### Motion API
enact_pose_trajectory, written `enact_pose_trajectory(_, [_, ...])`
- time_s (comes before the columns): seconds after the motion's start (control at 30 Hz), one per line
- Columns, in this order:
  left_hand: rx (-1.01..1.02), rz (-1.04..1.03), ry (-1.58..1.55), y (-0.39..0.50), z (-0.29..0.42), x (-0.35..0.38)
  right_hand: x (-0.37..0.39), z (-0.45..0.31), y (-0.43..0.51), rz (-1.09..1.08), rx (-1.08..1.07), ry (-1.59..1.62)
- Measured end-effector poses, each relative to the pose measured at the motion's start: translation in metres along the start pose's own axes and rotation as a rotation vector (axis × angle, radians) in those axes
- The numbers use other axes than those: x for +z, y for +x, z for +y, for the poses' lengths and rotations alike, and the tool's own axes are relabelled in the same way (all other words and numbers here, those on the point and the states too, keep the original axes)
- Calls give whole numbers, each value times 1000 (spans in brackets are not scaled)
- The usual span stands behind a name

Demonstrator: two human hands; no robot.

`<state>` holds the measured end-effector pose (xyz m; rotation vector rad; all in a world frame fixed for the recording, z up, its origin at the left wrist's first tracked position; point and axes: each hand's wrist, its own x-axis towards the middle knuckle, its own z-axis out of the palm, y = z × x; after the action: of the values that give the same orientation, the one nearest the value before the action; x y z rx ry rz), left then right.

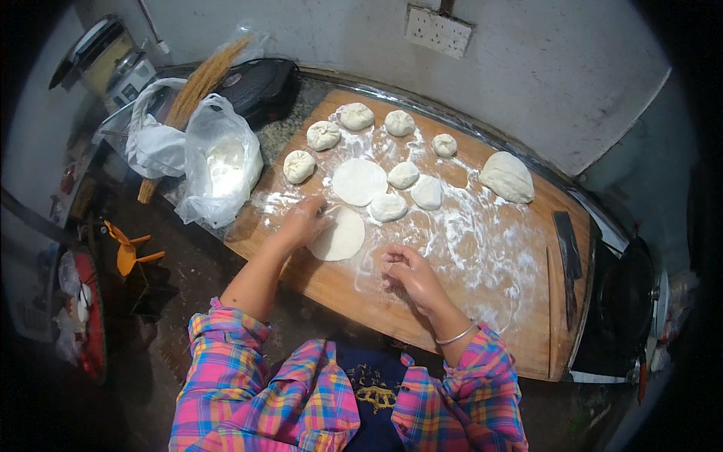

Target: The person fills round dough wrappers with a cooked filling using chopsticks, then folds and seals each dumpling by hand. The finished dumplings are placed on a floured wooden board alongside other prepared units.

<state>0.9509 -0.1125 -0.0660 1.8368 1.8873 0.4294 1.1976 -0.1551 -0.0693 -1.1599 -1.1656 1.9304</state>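
A thin flat dough round (340, 237) lies near the front left of a floured wooden board (322, 278). At its upper left edge, my left hand (304, 223) grips the dough between thumb and fingers. My right hand (409, 274) hovers at the board's front middle, fingers loosely curled and apart, with nothing seen in it. Just behind are a second flat round (360, 182) and flattened dough pieces (388, 207). Several gathered, pleated dough balls (323, 135) curve along the back left. A large dough lump (507, 177) sits at the back right.
A dark-bladed knife (566, 246) and a thin wooden stick (552, 311) lie along the board's right side. Left of the board stand an open plastic bag of flour (225, 164), a straw brush (200, 85) and a black appliance (257, 85). A black pan (627, 288) is far right.
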Motion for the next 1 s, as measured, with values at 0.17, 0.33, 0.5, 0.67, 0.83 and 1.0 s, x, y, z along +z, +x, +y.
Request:
enact_pose_trajectory(0.17, [-106,2,-2,-2,5,0,19,13,39,204,-127,-374])
enact_pose_trajectory(0.33, [-148,-127,37,2,9,-3,41,19,69,239,-139,-620])
enact_pose_trajectory(0.5, [107,53,-45,-5,-2,7,47,13,83,374,-29,-759])
enact_pose_trajectory(0.67, [249,106,-64,-8,-10,13,50,26,90,400,-301,-887])
enact_pose_trajectory(0.83, [360,162,-187,-10,22,-11,32,-2,67,234,-197,81])
enact_pose_trajectory(1.0, [342,-102,-851,-12,90,-55,-9,-78,1,-72,-396,542])
